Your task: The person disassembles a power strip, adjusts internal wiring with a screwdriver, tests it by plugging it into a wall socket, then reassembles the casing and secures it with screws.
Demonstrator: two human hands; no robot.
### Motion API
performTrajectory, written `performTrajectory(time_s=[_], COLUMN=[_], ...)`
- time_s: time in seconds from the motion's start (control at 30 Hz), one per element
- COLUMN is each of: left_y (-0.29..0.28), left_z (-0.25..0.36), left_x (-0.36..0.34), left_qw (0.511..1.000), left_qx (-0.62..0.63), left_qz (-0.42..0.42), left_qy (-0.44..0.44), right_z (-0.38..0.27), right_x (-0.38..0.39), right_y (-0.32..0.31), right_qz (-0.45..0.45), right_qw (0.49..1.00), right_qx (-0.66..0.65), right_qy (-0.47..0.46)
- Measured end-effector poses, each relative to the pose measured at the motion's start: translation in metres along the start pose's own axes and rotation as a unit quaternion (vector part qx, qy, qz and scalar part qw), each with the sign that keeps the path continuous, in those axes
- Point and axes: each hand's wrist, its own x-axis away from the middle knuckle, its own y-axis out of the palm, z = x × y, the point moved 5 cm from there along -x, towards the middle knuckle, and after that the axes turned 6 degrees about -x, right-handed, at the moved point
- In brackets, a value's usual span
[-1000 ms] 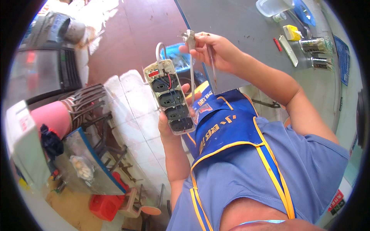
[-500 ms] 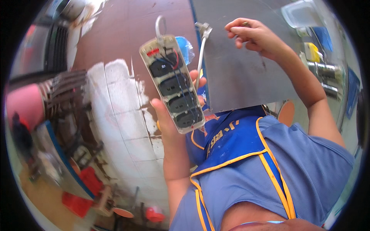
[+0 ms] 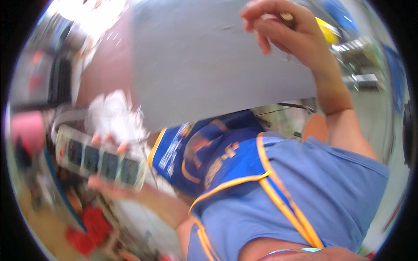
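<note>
On the left, my left hand (image 3: 124, 191) is closed round a white power strip (image 3: 100, 161), its fingers along one long edge and its thumb along the other. The strip's cover is off: a row of dark socket blocks shows in the pale casing, blurred by motion. Its white cord (image 3: 61, 119) loops up from the far end. High at the right, my right hand (image 3: 296, 39) is over the grey tabletop, fingers curled round a slim tool (image 3: 287, 18). Only its round brass-coloured end shows clearly; the rest is hidden in the hand.
A grey table (image 3: 209, 65) lies ahead of my blue apron (image 3: 217, 161). Metal containers (image 3: 361, 58) and a yellow object (image 3: 326, 30) stand at the right. Red things (image 3: 89, 230) and a pink tub (image 3: 28, 132) are at the left. A round orange-brown stool seat (image 3: 315, 127) is below my right arm.
My left hand has swung the power strip left and down, away from the table, and turned it nearly crosswise. The view has shifted too. My right hand stays closed, higher in view.
</note>
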Motion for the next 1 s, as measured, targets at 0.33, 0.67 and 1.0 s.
performTrajectory(time_s=[0.33, 0.67, 1.0], left_y=[0.051, 0.073, 0.060], left_z=[-0.050, -0.075, -0.071], left_x=[0.002, -0.012, -0.017], left_qw=[0.986, 0.960, 0.964], left_qx=[0.041, 0.112, 0.036], left_qz=[-0.100, -0.166, -0.142], left_qy=[-0.128, -0.198, -0.222], right_z=[0.122, 0.150, 0.047], right_x=[0.144, 0.165, 0.162], right_y=[-0.162, -0.143, -0.093], right_qz=[0.258, 0.108, 0.157], right_qw=[0.849, 0.857, 0.961], right_qx=[0.454, 0.473, 0.229], right_qy=[0.086, 0.177, -0.006])
